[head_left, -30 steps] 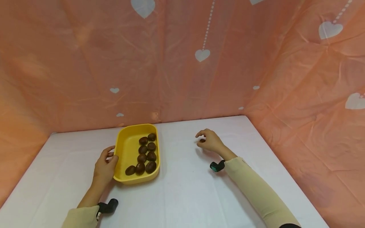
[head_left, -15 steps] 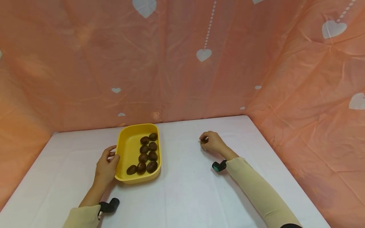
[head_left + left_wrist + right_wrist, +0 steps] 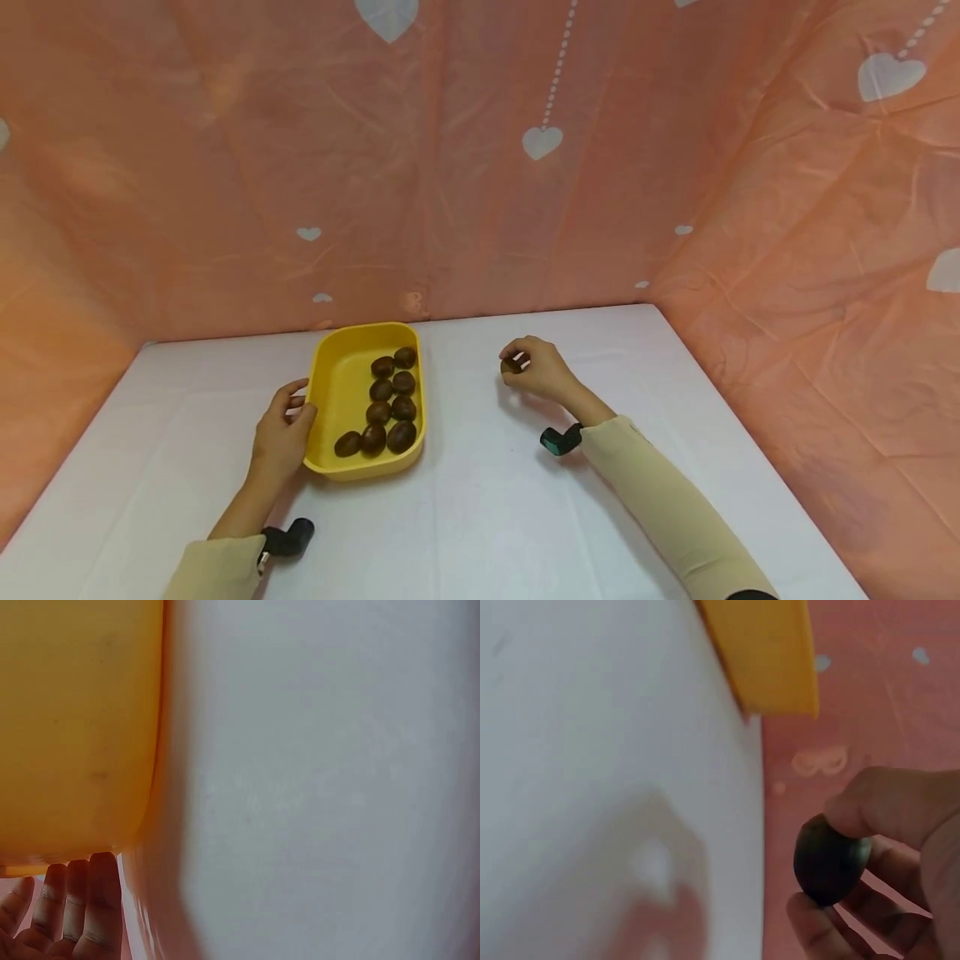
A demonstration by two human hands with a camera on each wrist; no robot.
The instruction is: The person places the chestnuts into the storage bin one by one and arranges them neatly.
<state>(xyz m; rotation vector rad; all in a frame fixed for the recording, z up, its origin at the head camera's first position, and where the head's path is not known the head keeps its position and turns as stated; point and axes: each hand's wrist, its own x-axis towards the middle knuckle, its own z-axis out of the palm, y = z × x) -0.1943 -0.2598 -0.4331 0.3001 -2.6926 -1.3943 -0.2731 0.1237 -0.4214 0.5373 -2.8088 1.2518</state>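
Observation:
A yellow rectangular tray stands left of centre on the white cloth. Several brown chestnuts lie inside it, along its right side and near end. My left hand holds the tray's left side, thumb at the rim and the other fingers against the outer wall; the left wrist view shows these fingers meeting the yellow wall. To the right of the tray, my right hand pinches one dark chestnut between thumb and fingertips, with the cloth visible beyond.
A white cloth covers the table. Pink-orange drapes with pale hearts rise behind it and along both sides. Each wrist wears a small black camera, such as the left one.
My right hand has closed its fingers on a chestnut on the cloth, and moved up and left with it. The left hand stays at the tray.

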